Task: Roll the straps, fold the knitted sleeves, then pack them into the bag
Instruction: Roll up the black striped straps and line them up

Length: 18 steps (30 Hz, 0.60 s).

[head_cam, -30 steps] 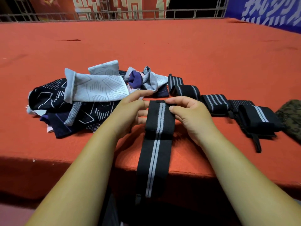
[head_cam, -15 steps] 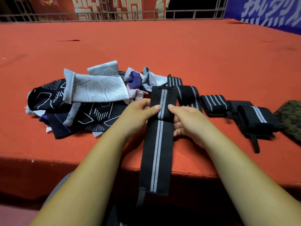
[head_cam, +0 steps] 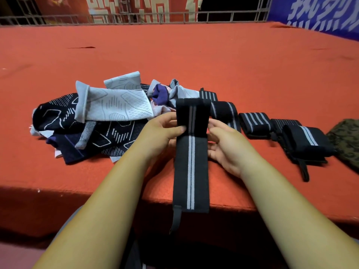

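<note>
A long black strap with two grey stripes (head_cam: pixel 191 167) lies stretched toward me over the table's front edge, its thin loop hanging below. My left hand (head_cam: pixel 161 133) pinches the strap's left side with the thumb on top. My right hand (head_cam: pixel 223 144) holds the right side, fingers behind the cloth. The strap's far end stands raised above my fingers. Several rolled black straps (head_cam: pixel 254 125) lie in a row to the right. A heap of knitted sleeves (head_cam: pixel 108 107), light grey, black and purple, lies to the left. A camouflage bag (head_cam: pixel 347 140) shows at the right edge.
Everything rests on a large red cloth-covered table (head_cam: pixel 194 61). A metal railing (head_cam: pixel 136 16) and banners stand behind its far edge. A blue banner (head_cam: pixel 320 14) rises at the back right.
Both hands have drawn the strap up and away from me, so less of it hangs over the table edge. Its far end now stands higher above my fingers.
</note>
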Tool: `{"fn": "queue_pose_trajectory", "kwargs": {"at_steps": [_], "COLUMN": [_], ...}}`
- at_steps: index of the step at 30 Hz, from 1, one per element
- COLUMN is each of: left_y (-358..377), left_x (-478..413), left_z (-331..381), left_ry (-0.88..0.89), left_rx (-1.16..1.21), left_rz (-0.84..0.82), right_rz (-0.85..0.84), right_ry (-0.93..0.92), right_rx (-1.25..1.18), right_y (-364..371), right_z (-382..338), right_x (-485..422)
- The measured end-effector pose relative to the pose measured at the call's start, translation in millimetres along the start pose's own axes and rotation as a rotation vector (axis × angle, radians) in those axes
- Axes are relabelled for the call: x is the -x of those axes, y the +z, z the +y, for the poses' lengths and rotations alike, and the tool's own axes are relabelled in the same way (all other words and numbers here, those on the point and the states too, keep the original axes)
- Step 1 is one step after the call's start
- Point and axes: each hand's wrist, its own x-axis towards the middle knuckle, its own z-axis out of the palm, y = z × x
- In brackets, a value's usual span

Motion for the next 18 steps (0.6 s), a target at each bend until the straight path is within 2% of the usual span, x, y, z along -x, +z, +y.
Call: {"fn": "queue_pose_trajectory", "kwargs": {"at_steps": [4, 11, 14, 18], "left_y": [1, 4, 6, 2], "left_x": [1, 2, 4, 8], "left_z": [4, 5, 9, 3], "left_ry": [-0.005, -0.033, -0.098, -0.225], "left_rx": [-0.009, -0.022, 0.0, -0.234], "left_rz": [0.005, 0.015, 0.035, -0.136], "right_rz": [0.005, 0.084, 0.116, 0.137], "right_ry": [0.108, -0.066, -0.147, -0.214], "right_rx": [-0.095, 0.055, 0.114, 0.176], "right_y": [-1, -3, -4, -3], "right_z": [-5, 9, 11, 10], "right_x": [0, -6, -9, -8]}}
